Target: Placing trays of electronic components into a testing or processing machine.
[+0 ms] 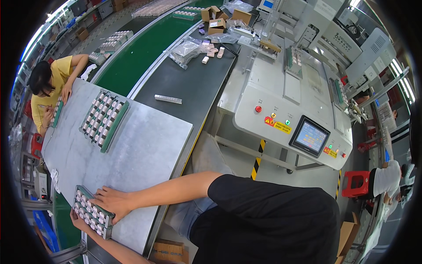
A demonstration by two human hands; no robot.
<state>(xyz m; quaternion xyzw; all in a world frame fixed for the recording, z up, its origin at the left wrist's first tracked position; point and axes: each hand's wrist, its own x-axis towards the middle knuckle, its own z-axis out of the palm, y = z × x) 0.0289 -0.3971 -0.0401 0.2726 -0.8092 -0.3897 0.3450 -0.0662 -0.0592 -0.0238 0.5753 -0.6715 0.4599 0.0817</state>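
At the near-left corner of the grey work board [149, 145] stands a green-and-grey tray [83, 189] holding rows of small whitish blocks. My left hand [81, 222] grips its lower left side, with part of the fingers hidden behind it. From the other side my right hand [115, 203] lies over the tray's edge, fingers bent on the rim and thumb near its end. Farther up the board lies a larger group of green trays [115, 125], filled with similar blocks and touched by neither hand.
Across the board, a person in yellow [66, 70] handles another green tray [57, 112]. A metal bar [168, 99], plastic bags [187, 50] and small pale boxes lie on the dark table. At right stands a white machine with a touchscreen [310, 136]. A green conveyor [132, 66] runs behind.
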